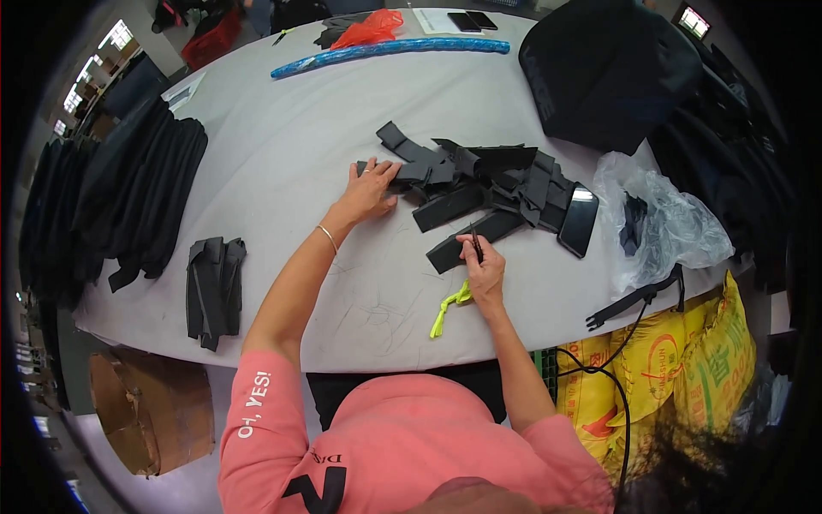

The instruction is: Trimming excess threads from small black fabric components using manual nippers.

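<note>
My left hand touches black strips, finger closure unclear. My right hand has fingers clamped on a dark tool.

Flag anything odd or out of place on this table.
Thin dark lines, probably thread ends, are scattered over the otherwise plain table cover, making it look littered. A phone lies right against the pile of dark strips, an odd spot among work pieces. No spill visible.

Soft even light, dark fisheye edges
</note>
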`<state>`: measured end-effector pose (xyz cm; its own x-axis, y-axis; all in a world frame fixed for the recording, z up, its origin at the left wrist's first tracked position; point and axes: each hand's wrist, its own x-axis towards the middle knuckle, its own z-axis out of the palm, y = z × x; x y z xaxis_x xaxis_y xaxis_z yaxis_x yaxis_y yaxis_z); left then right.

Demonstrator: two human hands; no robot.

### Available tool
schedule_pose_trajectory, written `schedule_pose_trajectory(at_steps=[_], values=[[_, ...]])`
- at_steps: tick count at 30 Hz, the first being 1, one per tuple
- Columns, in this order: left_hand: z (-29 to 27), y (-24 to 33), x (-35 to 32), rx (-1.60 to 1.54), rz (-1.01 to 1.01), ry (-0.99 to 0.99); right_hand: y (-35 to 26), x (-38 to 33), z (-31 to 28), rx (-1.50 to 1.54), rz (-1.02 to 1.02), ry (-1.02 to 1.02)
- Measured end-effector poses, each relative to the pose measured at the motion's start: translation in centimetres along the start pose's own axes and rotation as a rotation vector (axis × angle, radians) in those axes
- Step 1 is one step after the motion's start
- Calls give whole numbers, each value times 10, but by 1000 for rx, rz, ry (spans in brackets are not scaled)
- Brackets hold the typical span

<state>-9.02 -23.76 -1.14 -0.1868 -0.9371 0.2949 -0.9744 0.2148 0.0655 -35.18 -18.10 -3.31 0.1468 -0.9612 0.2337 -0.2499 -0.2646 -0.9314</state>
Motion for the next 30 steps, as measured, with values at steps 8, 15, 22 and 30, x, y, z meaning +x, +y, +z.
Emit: schedule_pose_trajectory(at_steps=[8,15,22,30], values=[[-51,42,-36,-1334,-494,-401,2,-2,-8,-5,24,10],[-49,88,-126,-2043,-733,-255,0,-2,-5,17,41,-34],[-43,98,-165,-2334,-893,-171,-54,-20,4,6,7,-174],[-47,115,-174,-2511,-887,-34,-68,-35,29,-362,-432,-266]])
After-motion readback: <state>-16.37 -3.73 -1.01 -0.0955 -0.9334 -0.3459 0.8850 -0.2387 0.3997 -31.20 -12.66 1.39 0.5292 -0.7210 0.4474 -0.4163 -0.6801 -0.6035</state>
